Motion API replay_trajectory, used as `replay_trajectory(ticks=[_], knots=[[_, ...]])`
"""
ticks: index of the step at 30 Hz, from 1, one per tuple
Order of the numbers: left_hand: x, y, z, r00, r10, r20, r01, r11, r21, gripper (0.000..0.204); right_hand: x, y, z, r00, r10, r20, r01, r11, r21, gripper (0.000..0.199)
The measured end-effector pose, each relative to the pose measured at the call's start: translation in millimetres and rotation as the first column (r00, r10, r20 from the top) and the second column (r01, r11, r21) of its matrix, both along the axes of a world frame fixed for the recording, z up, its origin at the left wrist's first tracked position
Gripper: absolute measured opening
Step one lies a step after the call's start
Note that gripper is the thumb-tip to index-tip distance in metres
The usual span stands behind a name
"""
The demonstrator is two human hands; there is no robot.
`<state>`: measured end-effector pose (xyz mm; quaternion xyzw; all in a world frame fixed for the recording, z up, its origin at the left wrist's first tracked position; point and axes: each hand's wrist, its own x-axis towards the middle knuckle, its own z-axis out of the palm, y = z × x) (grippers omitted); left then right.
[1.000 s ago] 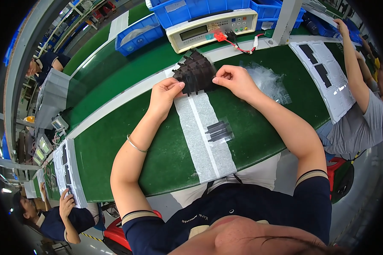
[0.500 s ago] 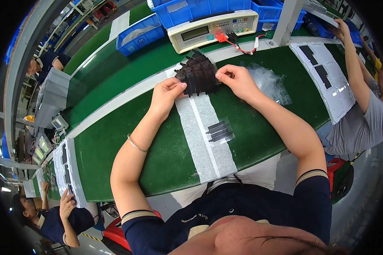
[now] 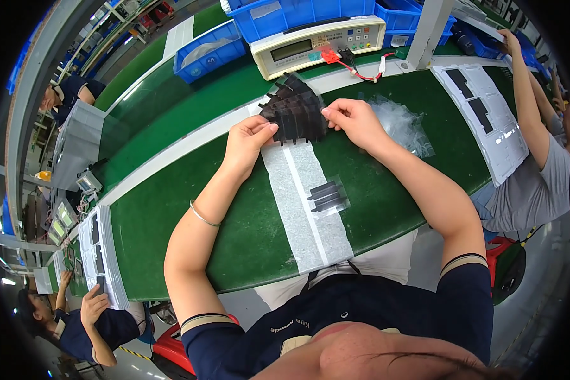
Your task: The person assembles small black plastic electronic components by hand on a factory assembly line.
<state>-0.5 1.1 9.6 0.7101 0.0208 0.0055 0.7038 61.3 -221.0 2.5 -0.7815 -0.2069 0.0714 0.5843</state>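
A fanned pile of thin black strips on clear film (image 3: 294, 107), with small tabs along its edges, lies at the far end of a pale paper runner (image 3: 285, 202). My left hand (image 3: 250, 139) pinches its near-left corner between thumb and fingers. On the other side, the fingertips of my right hand (image 3: 354, 121) are pressed together at the pile's right edge, seemingly on a clear film edge. Closer to me, a small clear film with several black strips (image 3: 327, 197) rests across the runner's right side.
Crumpled clear film (image 3: 402, 126) lies right of my hands on the green table (image 3: 171, 221). Behind stands a beige meter (image 3: 316, 47) with red leads, beside blue bins (image 3: 209, 52). White trays with black pieces (image 3: 484, 120) are at the right, near a co-worker's arm; another co-worker sits left.
My hands stay almost still at the pile; my right fingers shift very slightly. At the left, the co-worker's hand moves a little lower over the white tray.
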Motion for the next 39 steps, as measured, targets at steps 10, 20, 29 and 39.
replay_trajectory(ticks=[10,20,29,39], knots=[[0.7,0.7,-0.9,1.0,-0.009,-0.004,0.009,0.999,0.034,0.01,-14.2,2.6,10.9,0.841,-0.051,0.539,0.124,0.987,-0.1,0.011],[-1.6,-0.8,-0.5,0.999,-0.038,0.014,0.037,0.998,0.056,0.01,-10.0,2.2,8.9,0.929,-0.054,0.367,0.06,0.998,-0.004,0.01],[-2.8,-2.6,2.9,1.0,-0.009,0.012,0.008,0.998,0.066,0.011,-6.8,1.5,8.0,0.979,-0.046,0.197,0.046,0.999,0.009,0.025],[-1.6,0.1,0.8,1.0,-0.025,0.007,0.025,0.999,0.042,0.011,-6.9,3.5,-0.7,0.975,0.083,0.207,-0.099,0.993,0.065,0.061]])
